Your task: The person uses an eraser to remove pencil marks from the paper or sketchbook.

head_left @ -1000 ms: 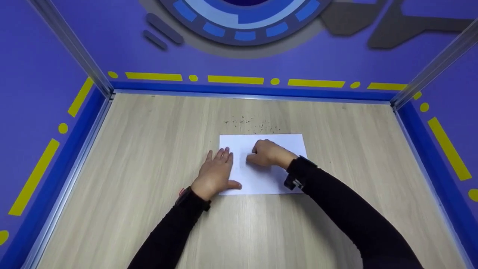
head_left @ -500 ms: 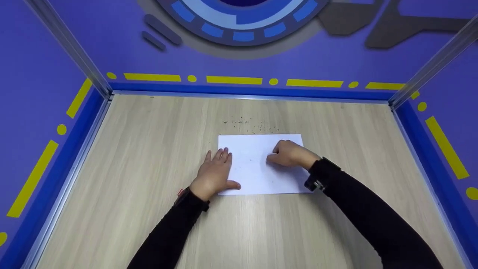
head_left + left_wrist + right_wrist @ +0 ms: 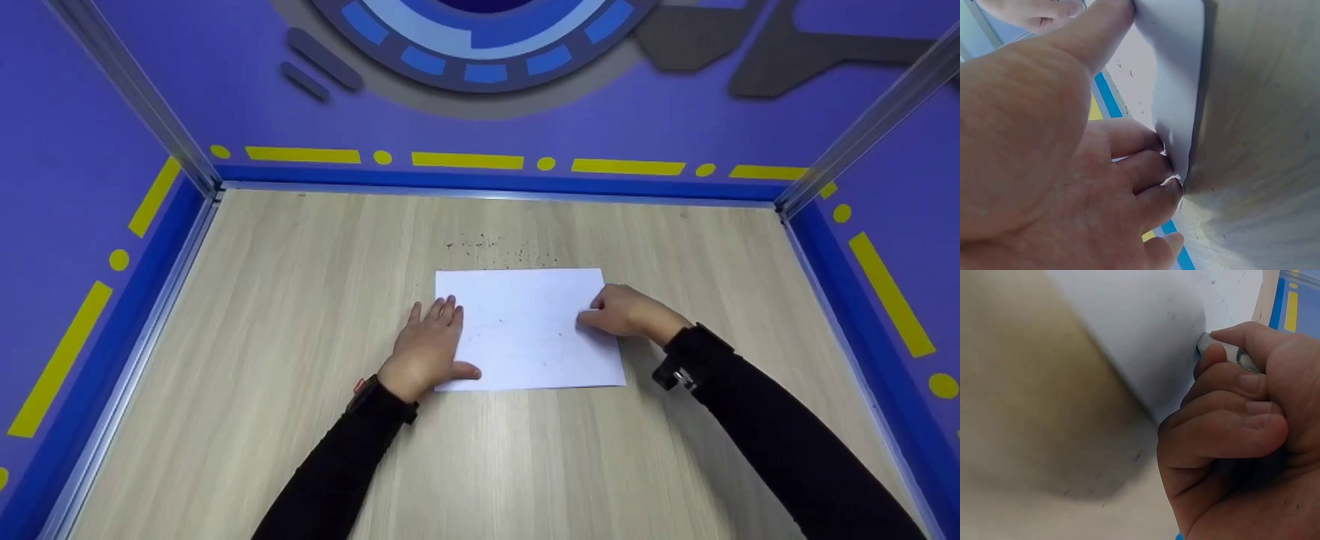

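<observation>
A white sheet of paper (image 3: pixel 525 300) lies flat on the wooden table, with a few dark specks on it. My left hand (image 3: pixel 424 351) rests on its left edge, fingers extended and thumb spread out. At the right edge of the sheet, my right hand (image 3: pixel 628 311) pinches a small white eraser (image 3: pixel 1231 353) with a dark marking between thumb and index finger. The other fingers of that hand are curled in. The eraser's tip touches or nearly touches the paper in the right wrist view; most of its body is hidden by the fingers.
Dark eraser crumbs (image 3: pixel 487 241) are scattered on the table (image 3: pixel 337 255) just beyond the sheet's far edge. Blue-purple panels (image 3: pixel 480 135) with yellow markings and metal frame strips enclose the table at the back and both sides.
My right hand has slid rightward across the sheet with the eraser, from near the middle to the right edge, uncovering a few specks. The left hand has stayed in place.
</observation>
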The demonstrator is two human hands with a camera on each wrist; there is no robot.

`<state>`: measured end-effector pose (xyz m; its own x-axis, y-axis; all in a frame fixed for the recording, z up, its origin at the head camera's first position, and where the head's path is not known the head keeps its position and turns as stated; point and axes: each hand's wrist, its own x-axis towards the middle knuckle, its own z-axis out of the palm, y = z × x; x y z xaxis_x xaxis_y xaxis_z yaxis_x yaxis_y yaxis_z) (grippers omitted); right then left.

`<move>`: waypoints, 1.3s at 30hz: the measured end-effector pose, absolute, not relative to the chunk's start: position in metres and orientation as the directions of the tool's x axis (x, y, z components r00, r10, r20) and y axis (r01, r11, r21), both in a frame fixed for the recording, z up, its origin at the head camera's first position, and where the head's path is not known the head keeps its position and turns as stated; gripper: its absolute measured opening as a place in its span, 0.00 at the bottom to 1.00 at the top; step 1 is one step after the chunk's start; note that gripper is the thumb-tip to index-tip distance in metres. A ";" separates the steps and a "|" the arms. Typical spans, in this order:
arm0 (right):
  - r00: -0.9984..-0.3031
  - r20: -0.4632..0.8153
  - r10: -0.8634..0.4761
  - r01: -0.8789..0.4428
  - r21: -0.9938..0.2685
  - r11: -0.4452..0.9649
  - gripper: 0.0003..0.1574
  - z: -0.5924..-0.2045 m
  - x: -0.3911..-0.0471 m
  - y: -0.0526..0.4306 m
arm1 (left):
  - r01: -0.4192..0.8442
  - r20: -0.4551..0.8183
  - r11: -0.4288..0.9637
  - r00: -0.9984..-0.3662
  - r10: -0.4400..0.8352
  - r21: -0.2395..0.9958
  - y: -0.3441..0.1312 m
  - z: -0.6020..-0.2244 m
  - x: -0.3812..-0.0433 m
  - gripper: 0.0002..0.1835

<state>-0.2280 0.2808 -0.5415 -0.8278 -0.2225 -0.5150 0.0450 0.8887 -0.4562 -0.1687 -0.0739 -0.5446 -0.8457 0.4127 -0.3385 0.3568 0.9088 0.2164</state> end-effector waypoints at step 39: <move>-0.775 -0.474 -0.419 -0.162 -0.492 0.856 0.32 -0.544 -0.234 0.129 | 0.366 -0.331 0.906 -0.846 0.419 0.211 -0.074 -0.542 -0.169 0.64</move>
<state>-0.2340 0.1292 -0.5440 -0.7746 -0.4187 -0.4740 -0.1615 0.8556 -0.4918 -0.1687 -0.0739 -0.5417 -0.8457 0.4186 -0.3311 0.3661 0.9063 0.2110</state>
